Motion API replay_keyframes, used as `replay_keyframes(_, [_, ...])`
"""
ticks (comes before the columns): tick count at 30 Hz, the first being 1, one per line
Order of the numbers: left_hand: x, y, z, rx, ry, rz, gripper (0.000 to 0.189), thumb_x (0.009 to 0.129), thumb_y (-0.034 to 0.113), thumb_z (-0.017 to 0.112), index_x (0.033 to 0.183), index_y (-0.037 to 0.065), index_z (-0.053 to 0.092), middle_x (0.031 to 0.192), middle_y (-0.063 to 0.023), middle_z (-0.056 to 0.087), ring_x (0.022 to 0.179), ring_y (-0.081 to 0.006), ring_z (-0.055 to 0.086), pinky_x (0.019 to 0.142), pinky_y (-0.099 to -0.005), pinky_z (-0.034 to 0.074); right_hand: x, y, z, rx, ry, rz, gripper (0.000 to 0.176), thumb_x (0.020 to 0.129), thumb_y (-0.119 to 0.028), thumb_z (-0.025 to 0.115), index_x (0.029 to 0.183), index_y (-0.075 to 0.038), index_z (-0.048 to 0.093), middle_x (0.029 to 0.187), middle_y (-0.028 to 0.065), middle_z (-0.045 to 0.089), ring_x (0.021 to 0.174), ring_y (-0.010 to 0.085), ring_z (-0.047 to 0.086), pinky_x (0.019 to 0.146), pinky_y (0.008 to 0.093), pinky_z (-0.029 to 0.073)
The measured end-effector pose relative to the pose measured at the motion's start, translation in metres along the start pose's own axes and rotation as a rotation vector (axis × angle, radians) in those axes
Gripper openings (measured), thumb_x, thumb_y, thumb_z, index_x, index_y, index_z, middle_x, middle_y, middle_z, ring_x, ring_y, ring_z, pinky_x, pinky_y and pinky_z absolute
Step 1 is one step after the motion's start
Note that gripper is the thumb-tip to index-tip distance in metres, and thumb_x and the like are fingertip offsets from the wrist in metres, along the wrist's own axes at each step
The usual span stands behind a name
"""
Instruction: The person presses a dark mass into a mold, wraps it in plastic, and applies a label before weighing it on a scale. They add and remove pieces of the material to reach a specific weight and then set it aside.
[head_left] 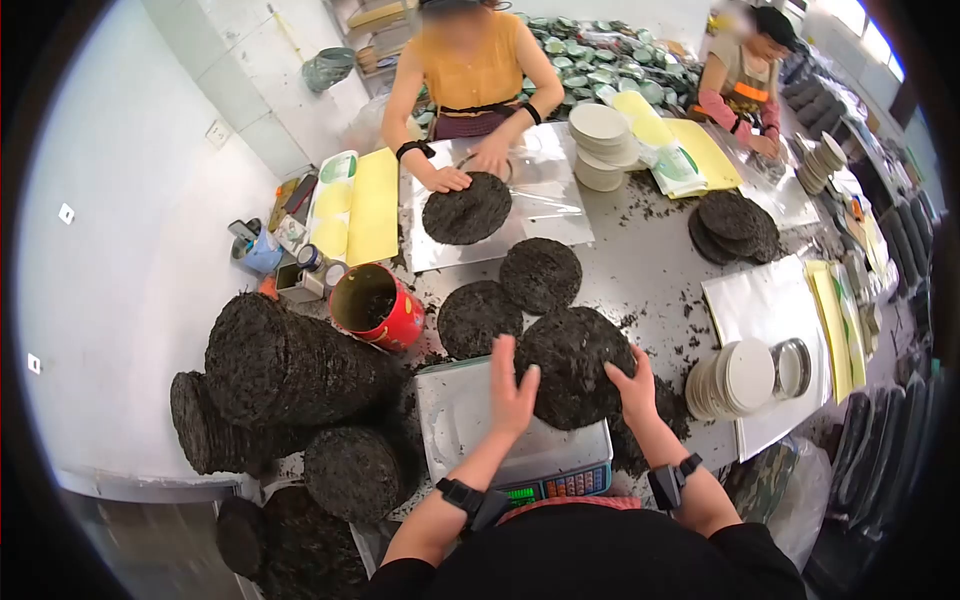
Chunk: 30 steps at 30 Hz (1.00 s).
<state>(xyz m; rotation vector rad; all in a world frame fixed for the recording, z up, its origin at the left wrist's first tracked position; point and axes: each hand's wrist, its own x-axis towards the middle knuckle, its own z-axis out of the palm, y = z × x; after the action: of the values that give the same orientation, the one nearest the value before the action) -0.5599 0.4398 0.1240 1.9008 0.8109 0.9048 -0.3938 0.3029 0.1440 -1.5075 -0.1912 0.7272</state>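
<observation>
Over the scale (pixel 462 422), left hand (pixel 512 388) and right hand (pixel 633 388) flank the dark disc (pixel 572 362).

A white wall (pixel 130 200) flanks the grey worktable (pixel 650 270), with bright windows (pixel 860 20) at far right.

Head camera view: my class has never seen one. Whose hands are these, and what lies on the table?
The camera sits on a worker's head, looking down, so the arms at the bottom are that person's own. The left hand and right hand touch either side of a dark round pressed cake over a digital scale. Nearby lie more cakes, a red tin, a stack of cakes on the left and white discs on the right. Opposite, a co-worker presses another cake.
</observation>
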Motion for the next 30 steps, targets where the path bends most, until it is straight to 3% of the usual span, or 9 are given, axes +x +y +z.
replay_keyframes(9, [-0.091, 0.002, -0.251, 0.689, 0.506, -0.187, 0.049, 0.080, 0.005, 0.062, 0.127, 0.000, 0.048, 0.134, -0.0207, 0.045, 0.129, -0.0383, 0.038, 0.109, -0.0443, 0.028, 0.164, 0.016, 0.099, -0.220, -0.068, 0.070, 0.067, 0.081, -0.016, 0.073, 0.133, 0.007, 0.037, 0.126, 0.0184, 0.051, 0.115, 0.0224, 0.050, 0.096, 0.0347, 0.042])
replay_keyframes(12, [-0.185, -0.046, -0.305, 0.776, 0.841, -0.453, 0.059, 0.079, 0.010, 0.070, 0.129, -0.005, 0.042, 0.134, -0.0245, 0.042, 0.128, -0.0355, 0.039, 0.108, -0.0429, 0.030, 0.147, 0.042, 0.098, -0.367, -0.028, -0.257, 0.067, 0.079, -0.017, 0.072, 0.133, 0.005, 0.039, 0.132, 0.0205, 0.047, 0.121, 0.0300, 0.048, 0.102, 0.0379, 0.038])
replay_keyframes(14, [-0.219, -0.046, -0.321, 0.280, 0.672, -0.812, 0.077, 0.076, 0.016, 0.077, 0.134, -0.007, 0.032, 0.136, -0.0240, 0.040, 0.127, -0.0288, 0.039, 0.107, -0.0383, 0.032, 0.073, 0.021, 0.099, -0.538, -0.290, -0.476, 0.060, 0.079, -0.015, 0.070, 0.130, 0.001, 0.044, 0.132, 0.0193, 0.047, 0.122, 0.0328, 0.047, 0.103, 0.0389, 0.036])
replay_keyframes(16, [-0.235, -0.070, -0.290, 0.199, 0.733, -0.591, 0.086, 0.076, 0.020, 0.078, 0.139, -0.006, 0.025, 0.138, -0.0224, 0.038, 0.126, -0.0271, 0.040, 0.105, -0.0366, 0.033, -0.013, 0.019, 0.094, -0.672, -0.610, -0.586, 0.052, 0.079, -0.014, 0.068, 0.126, -0.003, 0.049, 0.133, 0.0175, 0.048, 0.124, 0.0342, 0.045, 0.106, 0.0420, 0.034])
replay_keyframes(19, [-0.210, -0.036, -0.282, 0.214, 0.730, -0.775, 0.090, 0.083, 0.024, 0.073, 0.146, -0.002, 0.015, 0.142, -0.0222, 0.036, 0.130, -0.0327, 0.038, 0.105, -0.0382, 0.032, -0.101, 0.031, 0.073, -1.004, -1.208, -1.020, 0.044, 0.078, -0.019, 0.067, 0.119, -0.008, 0.055, 0.132, 0.0153, 0.050, 0.127, 0.0322, 0.043, 0.110, 0.0493, 0.027])
replay_keyframes(22, [-0.223, -0.056, -0.292, 0.688, 0.738, -0.713, 0.077, 0.082, 0.022, 0.073, 0.140, -0.002, 0.028, 0.137, -0.0212, 0.039, 0.124, -0.0324, 0.044, 0.101, -0.0411, 0.036, -0.102, 0.040, 0.023, -1.081, -1.081, -0.914, 0.044, 0.076, -0.023, 0.068, 0.116, -0.009, 0.056, 0.130, 0.0150, 0.051, 0.128, 0.0306, 0.043, 0.112, 0.0515, 0.024])
replay_keyframes(24, [-0.217, -0.032, -0.288, 0.982, 0.715, -0.611, 0.067, 0.082, 0.018, 0.073, 0.134, -0.002, 0.035, 0.132, -0.0190, 0.044, 0.118, -0.0285, 0.049, 0.098, -0.0396, 0.039, -0.076, 0.047, -0.023, -1.036, -0.633, -0.721, 0.043, 0.074, -0.011, 0.066, 0.116, -0.006, 0.056, 0.126, 0.0161, 0.053, 0.120, 0.0338, 0.048, 0.106, 0.0465, 0.032])
replay_keyframes(27, [-0.192, 0.018, -0.277, 0.167, 0.885, -0.414, 0.056, 0.081, 0.011, 0.073, 0.125, -0.002, 0.041, 0.121, -0.0147, 0.051, 0.106, -0.0211, 0.053, 0.092, -0.0345, 0.042, -0.016, 0.106, -0.123, -0.889, 0.085, -0.469, 0.051, 0.077, -0.015, 0.068, 0.122, 0.002, 0.051, 0.122, 0.0213, 0.053, 0.116, 0.0382, 0.049, 0.100, 0.0440, 0.038])
replay_keyframes(30, [-0.176, 0.073, -0.260, 0.396, 0.526, -0.019, 0.026, 0.073, 0.000, 0.068, 0.096, 0.002, 0.056, 0.102, -0.0088, 0.065, 0.093, -0.0222, 0.062, 0.084, -0.0337, 0.047, -0.001, 0.150, -0.198, -1.079, 0.241, -0.148, 0.071, 0.076, -0.032, 0.073, 0.128, 0.008, 0.045, 0.128, 0.0289, 0.047, 0.120, 0.0412, 0.045, 0.104, 0.0454, 0.034])
